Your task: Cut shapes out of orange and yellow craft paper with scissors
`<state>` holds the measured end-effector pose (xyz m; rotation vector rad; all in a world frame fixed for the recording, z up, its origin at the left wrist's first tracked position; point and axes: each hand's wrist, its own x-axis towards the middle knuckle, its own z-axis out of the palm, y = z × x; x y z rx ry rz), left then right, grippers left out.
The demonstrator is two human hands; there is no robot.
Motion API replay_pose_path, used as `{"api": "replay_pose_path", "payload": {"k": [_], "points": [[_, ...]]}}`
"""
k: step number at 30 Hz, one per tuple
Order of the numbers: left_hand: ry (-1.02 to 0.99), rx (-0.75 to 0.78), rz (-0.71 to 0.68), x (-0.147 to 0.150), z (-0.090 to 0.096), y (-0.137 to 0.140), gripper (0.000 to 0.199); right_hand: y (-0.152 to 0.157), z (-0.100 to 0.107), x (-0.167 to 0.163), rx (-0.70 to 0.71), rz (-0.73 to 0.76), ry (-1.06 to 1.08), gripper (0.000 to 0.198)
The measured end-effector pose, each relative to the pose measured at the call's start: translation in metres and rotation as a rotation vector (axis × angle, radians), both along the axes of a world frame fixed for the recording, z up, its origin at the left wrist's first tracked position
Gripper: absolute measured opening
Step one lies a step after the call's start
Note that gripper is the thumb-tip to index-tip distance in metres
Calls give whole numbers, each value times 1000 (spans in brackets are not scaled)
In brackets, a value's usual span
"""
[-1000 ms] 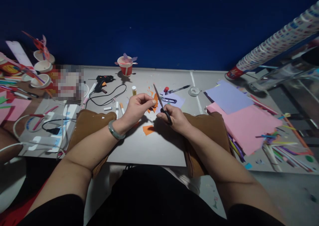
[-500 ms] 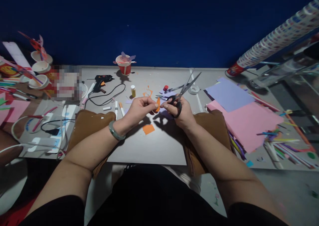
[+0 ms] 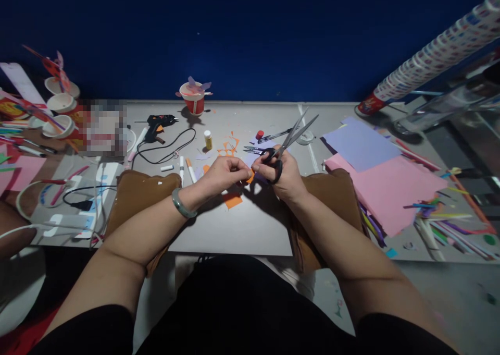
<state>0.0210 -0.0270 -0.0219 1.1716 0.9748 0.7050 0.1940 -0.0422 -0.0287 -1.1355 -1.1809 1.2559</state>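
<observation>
your left hand [image 3: 228,173] pinches a small orange paper scrap [image 3: 250,178] between thumb and fingertips, above the table [image 3: 234,235] and near an orange rectangle [image 3: 233,202] lying there, while your right hand [image 3: 288,176] is curled round black-handled scissors [image 3: 301,132], their blades parted and pointing away from you.

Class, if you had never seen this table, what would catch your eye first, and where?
Probably the long stack of paper cups slanting across the upper right, before the dark blue wall. Next, at the centre, the right hand holds open scissors beside the left hand, which pinches a small orange paper scrap. The pink paper and purple paper on the right of the table also stand out.
</observation>
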Motion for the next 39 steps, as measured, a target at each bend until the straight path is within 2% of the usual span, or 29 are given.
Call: {"api": "replay_pose_path", "payload": {"k": [9,12,19,26,29,33,36,39], "points": [[-19,-87,-34,-1,6,3,19,7,-9,5,29,-40,-11,48],[-54,-83,-89,-2,4,2,23,8,-10,6,26,-61,-15,50],[-42,11,-86,-4,-3,1,20,5,-12,4,52,-81,-26,50],[76,207,-99,-19,8,20,16,6,-10,4,52,-55,-115,48],[213,309,-197,-31,15,28,10,2,-7,0,30,-2,-152,46],[436,372,-319,-53,19,42,7,-2,-8,-3,89,10,-242,42],[617,391,-303,-74,15,56,20,-2,-11,-2,125,-3,-270,39],[688,382,-253,-93,9,69,25,-1,-12,-1,141,-1,-273,38]]}}
